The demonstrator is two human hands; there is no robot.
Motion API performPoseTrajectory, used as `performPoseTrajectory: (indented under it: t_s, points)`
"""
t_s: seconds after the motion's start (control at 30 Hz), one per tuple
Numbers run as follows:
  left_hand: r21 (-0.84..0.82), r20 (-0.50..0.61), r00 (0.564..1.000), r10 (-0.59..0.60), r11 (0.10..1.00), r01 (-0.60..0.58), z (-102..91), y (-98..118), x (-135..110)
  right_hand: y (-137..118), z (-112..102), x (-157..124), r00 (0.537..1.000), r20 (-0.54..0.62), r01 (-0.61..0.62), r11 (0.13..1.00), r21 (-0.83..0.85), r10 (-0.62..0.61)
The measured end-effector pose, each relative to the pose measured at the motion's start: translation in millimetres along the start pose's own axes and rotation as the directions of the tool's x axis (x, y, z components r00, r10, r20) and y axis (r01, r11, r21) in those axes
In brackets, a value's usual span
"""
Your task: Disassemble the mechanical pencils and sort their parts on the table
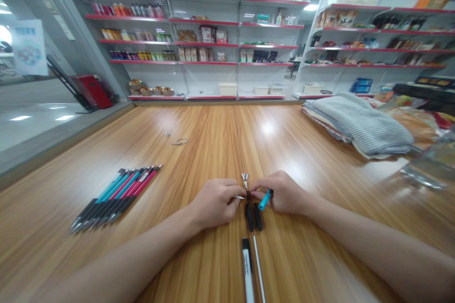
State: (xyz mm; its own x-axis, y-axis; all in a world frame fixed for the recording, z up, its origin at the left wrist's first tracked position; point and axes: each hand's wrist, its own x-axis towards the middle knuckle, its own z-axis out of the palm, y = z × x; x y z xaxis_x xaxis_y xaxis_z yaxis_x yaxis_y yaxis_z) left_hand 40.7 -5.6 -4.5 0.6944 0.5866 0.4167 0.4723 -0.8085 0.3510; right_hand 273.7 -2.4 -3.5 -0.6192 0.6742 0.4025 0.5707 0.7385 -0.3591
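Closed in a pinch, my left hand [217, 203] has a thin silver pen part [240, 197] sticking out of its fingertips. My right hand [280, 191] is curled round a blue pen barrel [265, 200]; its thumb and forefinger touch or nearly touch small dark parts [248, 194] between the hands. Silver cone-shaped pen tips [245, 177] lie just beyond my fingertips. Black rubber pen grips [258, 217] lie just below. Nearer to me are a white pen with a black end [246, 265] and a thin white refill [259, 267].
A row of blue and red pens with black grips [117, 196] lies at left. Beyond it are a small ring-shaped piece [180, 141] and a tiny metal bit [168, 134]. Folded striped cloth [359, 123] and a clear glass vessel [432, 165] occupy the right. Stocked shelves [206, 45] stand behind the table.
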Motion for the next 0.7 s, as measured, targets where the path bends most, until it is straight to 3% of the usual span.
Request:
performPoseTrajectory:
  t_s: [0.57, 0.7]
  points:
    - [0.000, -0.021, 1.000, 0.013, 1.000, -0.013, 1.4, -1.1, 0.8, 0.2, 1.8, 0.0, 0.999, 0.008, 0.031, 0.999, -0.012, -0.031]
    - [-0.007, -0.121, 0.992, 0.032, 0.999, -0.033, -2.0, 1.8, 0.2, -0.1, 3.9, -0.4, 0.999, -0.036, -0.011, 1.000, -0.020, 0.010]
